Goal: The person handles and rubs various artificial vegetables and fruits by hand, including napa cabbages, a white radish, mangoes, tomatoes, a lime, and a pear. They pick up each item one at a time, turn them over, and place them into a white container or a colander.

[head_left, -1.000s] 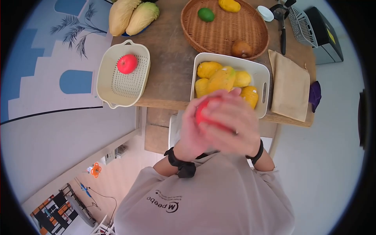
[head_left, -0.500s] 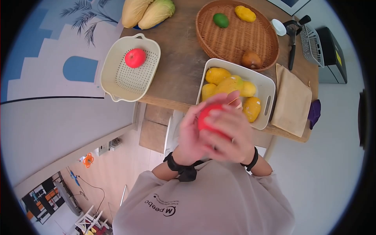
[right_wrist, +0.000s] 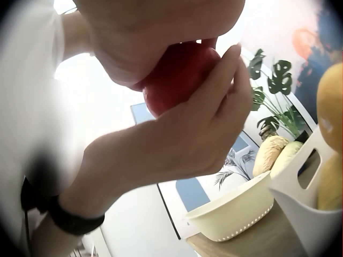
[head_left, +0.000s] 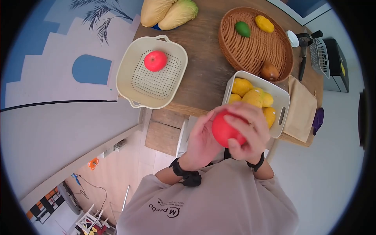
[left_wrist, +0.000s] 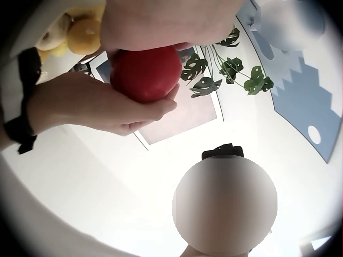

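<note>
A smooth red tomato (head_left: pixel 228 129) is held between both hands in front of the chest, above the table's near edge. My right hand (head_left: pixel 255 127) grips it from the right, fingers bent over its top and thumb at its near side. From the left, my left hand (head_left: pixel 203 141) cups it in its palm; in the right wrist view the left fingers (right_wrist: pixel 222 91) curl along its side. Another red tomato (head_left: pixel 155 61) lies in the cream perforated basket (head_left: pixel 172 84) at the table's left. Part of the held tomato hides behind the hands in both wrist views.
Several yellow fruits (head_left: pixel 250 97) fill a white bin (head_left: pixel 281 102) just beyond the right hand. Behind it stands a wicker tray (head_left: pixel 254 47) with a green, a yellow and a brown fruit. A beige cloth (head_left: pixel 300 111) lies right; cabbages (head_left: pixel 178 15) sit far left.
The hands have shifted around the tomato, and more of its red surface shows now. The head view has turned, so the table and its contents appear farther right. The basket's tomato stays put.
</note>
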Tool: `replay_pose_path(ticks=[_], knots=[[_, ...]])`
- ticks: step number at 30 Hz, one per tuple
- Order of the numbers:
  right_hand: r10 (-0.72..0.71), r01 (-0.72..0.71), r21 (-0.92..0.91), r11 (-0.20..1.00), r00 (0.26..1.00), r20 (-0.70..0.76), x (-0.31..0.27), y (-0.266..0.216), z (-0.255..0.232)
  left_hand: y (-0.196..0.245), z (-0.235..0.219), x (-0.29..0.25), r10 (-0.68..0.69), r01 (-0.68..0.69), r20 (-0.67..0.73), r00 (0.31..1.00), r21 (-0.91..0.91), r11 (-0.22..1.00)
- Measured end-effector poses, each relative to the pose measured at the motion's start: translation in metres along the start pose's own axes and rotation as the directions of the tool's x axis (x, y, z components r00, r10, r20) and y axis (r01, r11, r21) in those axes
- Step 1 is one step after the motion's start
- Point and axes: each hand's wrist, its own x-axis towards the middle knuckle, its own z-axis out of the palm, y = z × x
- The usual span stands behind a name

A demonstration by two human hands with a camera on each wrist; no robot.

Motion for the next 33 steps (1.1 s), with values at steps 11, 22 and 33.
replay_pose_path(ticks=[11,22,33], knots=[[0.056,-0.065,0.15,0.987,0.996,0.064,0.025,-0.018,0.055,0.034,-0.016,-0.012,0.044,-0.044,-0.003,0.999,-0.177,0.983],[0.08,-0.072,-0.063,0.995,0.988,0.132,0.059,-0.006,0.03,0.078,-0.007,-0.029,0.24,-0.169,-0.118,0.964,0.428,0.888],[0.518,-0.159,-0.652,0.741,0.754,0.405,0.117,0.221,-0.058,0.2,-0.032,0.017,0.731,0.219,0.21,0.65,0.868,-0.445]])
